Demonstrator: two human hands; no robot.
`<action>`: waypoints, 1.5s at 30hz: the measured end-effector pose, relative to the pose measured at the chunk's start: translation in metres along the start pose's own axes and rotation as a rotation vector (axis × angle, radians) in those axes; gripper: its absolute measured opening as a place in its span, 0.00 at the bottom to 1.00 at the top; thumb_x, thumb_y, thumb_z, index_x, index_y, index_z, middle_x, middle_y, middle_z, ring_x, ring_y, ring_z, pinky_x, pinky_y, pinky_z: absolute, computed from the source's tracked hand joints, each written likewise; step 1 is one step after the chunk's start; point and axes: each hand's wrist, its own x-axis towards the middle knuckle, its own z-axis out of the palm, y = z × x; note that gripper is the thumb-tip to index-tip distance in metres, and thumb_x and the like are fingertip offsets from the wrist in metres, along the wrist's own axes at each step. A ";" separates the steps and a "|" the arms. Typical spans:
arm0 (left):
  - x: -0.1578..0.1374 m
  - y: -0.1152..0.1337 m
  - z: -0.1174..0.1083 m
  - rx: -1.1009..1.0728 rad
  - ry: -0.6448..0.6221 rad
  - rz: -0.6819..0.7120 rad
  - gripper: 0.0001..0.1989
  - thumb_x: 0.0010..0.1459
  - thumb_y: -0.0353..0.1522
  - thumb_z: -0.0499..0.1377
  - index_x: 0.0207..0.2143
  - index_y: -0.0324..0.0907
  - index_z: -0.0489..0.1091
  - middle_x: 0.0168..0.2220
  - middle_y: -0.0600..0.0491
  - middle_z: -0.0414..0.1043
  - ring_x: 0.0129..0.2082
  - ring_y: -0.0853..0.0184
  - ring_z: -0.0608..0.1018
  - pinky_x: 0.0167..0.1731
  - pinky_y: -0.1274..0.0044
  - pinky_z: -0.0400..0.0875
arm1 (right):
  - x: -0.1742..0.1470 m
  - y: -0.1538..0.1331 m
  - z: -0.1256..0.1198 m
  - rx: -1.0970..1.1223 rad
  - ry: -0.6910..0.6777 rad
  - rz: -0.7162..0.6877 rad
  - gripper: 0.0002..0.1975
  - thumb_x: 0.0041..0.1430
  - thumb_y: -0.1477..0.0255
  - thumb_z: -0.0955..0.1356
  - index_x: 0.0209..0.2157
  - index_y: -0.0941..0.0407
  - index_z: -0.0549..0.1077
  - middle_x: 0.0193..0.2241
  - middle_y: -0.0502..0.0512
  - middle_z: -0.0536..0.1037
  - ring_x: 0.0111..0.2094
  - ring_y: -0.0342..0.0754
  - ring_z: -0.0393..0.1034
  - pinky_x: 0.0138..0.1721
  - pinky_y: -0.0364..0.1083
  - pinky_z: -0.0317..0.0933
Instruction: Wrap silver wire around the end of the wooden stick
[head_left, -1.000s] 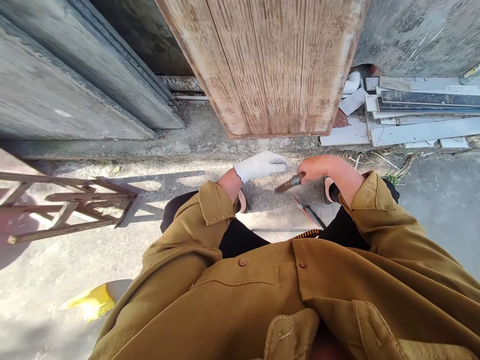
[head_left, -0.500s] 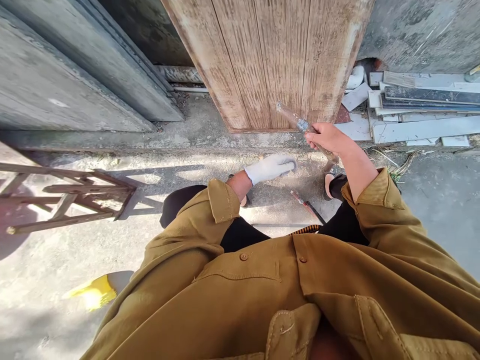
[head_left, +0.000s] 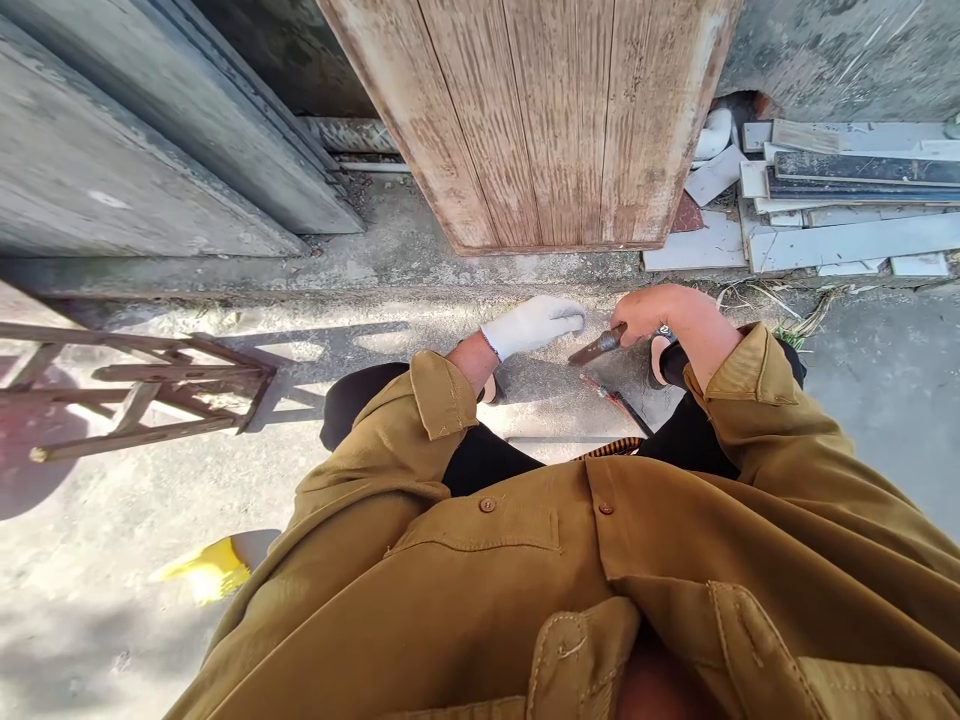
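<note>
Hand tool point(head_left: 596, 345): one, over the ground point(head_left: 225, 490); long axis slanting, tip leftward and back towards us.
Right hand point(head_left: 639, 312): wrist bent, fingers wrapped around its handle.
Left hand point(head_left: 534, 326): white-gloved, fingers together, near the tip; anything pinched, we cannot tell.
Beyond: ledge edge point(head_left: 390, 274), wooden panel point(head_left: 555, 140).
Leftward: ground stretching to our stool-like frame point(head_left: 142, 430).

Brown tool point(head_left: 595, 347) — partly hidden by right fingers point(head_left: 624, 316)
</note>
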 end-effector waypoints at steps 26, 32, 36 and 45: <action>-0.003 -0.003 -0.019 -0.096 0.070 -0.015 0.14 0.66 0.39 0.56 0.35 0.39 0.76 0.24 0.57 0.70 0.25 0.71 0.70 0.30 0.78 0.65 | -0.014 0.008 -0.014 -0.066 0.135 0.161 0.12 0.72 0.68 0.71 0.49 0.59 0.84 0.45 0.64 0.85 0.42 0.55 0.77 0.37 0.48 0.59; -0.005 -0.003 -0.029 -0.026 0.118 -0.054 0.14 0.65 0.39 0.56 0.34 0.40 0.76 0.27 0.56 0.72 0.26 0.71 0.70 0.30 0.77 0.64 | -0.022 0.002 -0.017 0.131 -0.073 -0.149 0.08 0.71 0.70 0.70 0.45 0.56 0.83 0.32 0.51 0.81 0.34 0.48 0.74 0.37 0.45 0.59; -0.003 -0.002 -0.028 -0.071 0.126 -0.059 0.12 0.66 0.37 0.57 0.35 0.39 0.75 0.25 0.56 0.70 0.25 0.71 0.70 0.30 0.78 0.64 | -0.032 0.011 -0.020 0.258 -0.009 -0.233 0.08 0.67 0.69 0.71 0.43 0.56 0.82 0.31 0.50 0.79 0.34 0.47 0.73 0.39 0.45 0.62; 0.008 -0.013 0.003 -0.349 -0.006 0.061 0.11 0.70 0.35 0.57 0.36 0.40 0.75 0.27 0.55 0.70 0.25 0.73 0.69 0.28 0.80 0.66 | -0.036 0.011 -0.029 0.651 0.806 0.041 0.14 0.76 0.64 0.64 0.50 0.57 0.77 0.35 0.58 0.79 0.35 0.51 0.73 0.40 0.50 0.70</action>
